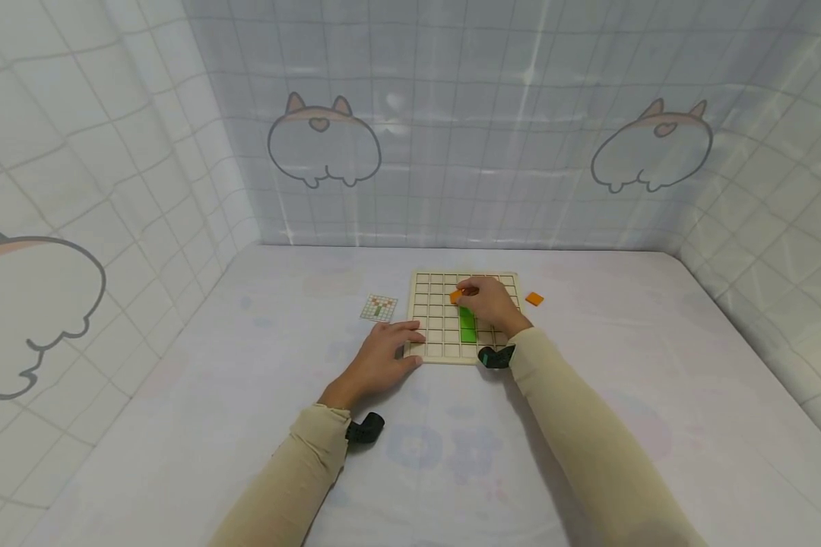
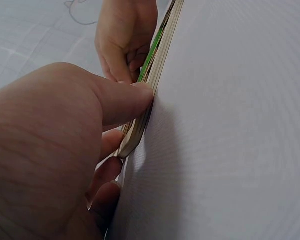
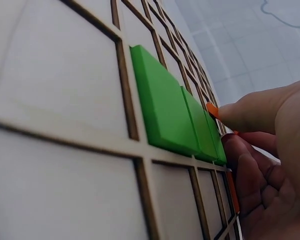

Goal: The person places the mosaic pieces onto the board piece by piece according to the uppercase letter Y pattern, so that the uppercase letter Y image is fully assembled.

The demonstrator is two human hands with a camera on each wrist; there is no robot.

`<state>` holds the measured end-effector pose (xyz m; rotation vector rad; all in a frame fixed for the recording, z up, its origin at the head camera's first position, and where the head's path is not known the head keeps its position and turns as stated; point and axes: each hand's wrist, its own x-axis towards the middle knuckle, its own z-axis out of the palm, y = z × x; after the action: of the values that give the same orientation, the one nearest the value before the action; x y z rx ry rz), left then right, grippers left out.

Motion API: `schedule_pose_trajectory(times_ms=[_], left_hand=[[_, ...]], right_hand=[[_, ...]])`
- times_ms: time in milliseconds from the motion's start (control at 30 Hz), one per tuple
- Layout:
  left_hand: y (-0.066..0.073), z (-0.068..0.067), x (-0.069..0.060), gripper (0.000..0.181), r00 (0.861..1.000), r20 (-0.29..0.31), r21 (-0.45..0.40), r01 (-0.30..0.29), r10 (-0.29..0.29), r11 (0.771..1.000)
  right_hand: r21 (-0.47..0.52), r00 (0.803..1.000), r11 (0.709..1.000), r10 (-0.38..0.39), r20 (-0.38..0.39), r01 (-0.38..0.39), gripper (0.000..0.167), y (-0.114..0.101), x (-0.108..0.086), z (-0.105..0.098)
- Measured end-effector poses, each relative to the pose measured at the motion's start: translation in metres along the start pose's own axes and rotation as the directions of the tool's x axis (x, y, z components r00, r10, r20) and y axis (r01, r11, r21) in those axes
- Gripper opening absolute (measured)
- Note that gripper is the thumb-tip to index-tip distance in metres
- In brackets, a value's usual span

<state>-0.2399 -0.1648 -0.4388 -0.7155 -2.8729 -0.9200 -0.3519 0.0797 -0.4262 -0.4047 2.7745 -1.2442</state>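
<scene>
A pale wooden grid board (image 1: 443, 351) lies flat on the table. Several green square tiles (image 3: 162, 105) form a column in its cells. My right hand (image 1: 487, 302) is over the board's far half, pinching an orange square tile (image 1: 455, 297) between thumb and fingers, just beyond the green column. Another orange tile (image 3: 233, 192) shows in the right wrist view, beside the right fingers. At the board's near left corner rests my left hand (image 1: 383, 355). Its fingers lie extended over the left edge, and the thumb touches the near edge, as the left wrist view shows.
Left of the board lies a small printed card (image 1: 379, 308) with a coloured grid pattern. A loose orange tile (image 1: 534, 298) sits on the table to the board's right. Curtains (image 1: 451, 152) with a checked print stand behind the white-covered table (image 1: 246, 425) and at both sides.
</scene>
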Motion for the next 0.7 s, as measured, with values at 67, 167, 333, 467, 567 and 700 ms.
schedule_pose_trajectory(times_ms=[67, 167, 333, 467, 567, 700], left_hand=[[-0.0007, 0.0003, 0.0003, 0.032, 1.000, 0.002, 0.006, 0.000, 0.000, 1.000], [-0.0021, 0.0010, 0.0008, 0.032, 1.000, 0.002, 0.017, -0.005, 0.005, 1.000], [-0.0030, 0.0022, 0.0019, 0.032, 1.000, -0.004, 0.020, -0.009, 0.009, 1.000], [-0.0024, 0.0019, 0.0018, 0.033, 1.000, -0.004, 0.016, -0.003, 0.003, 1.000], [-0.0016, 0.0013, 0.0011, 0.032, 1.000, -0.001, 0.015, -0.003, 0.003, 1.000], [-0.0014, 0.0011, 0.0008, 0.032, 1.000, 0.001, 0.015, -0.007, 0.007, 1.000]], right_hand=[[-0.011, 1.000, 1.000, 0.000, -0.003, 0.000, 0.037, -0.0010, 0.0000, 0.0007], [-0.028, 1.000, 1.000, -0.001, -0.006, 0.001, 0.037, -0.0019, 0.0005, 0.0013], [-0.054, 1.000, 0.999, 0.001, 0.003, -0.001, 0.037, -0.0015, 0.0024, 0.0008], [-0.071, 1.000, 0.997, -0.001, 0.009, 0.002, 0.037, -0.0015, 0.0030, 0.0002], [-0.071, 1.000, 0.997, -0.003, 0.013, 0.004, 0.036, -0.0023, 0.0025, 0.0001], [-0.070, 1.000, 0.998, -0.005, 0.013, 0.006, 0.035, -0.0042, 0.0015, 0.0003]])
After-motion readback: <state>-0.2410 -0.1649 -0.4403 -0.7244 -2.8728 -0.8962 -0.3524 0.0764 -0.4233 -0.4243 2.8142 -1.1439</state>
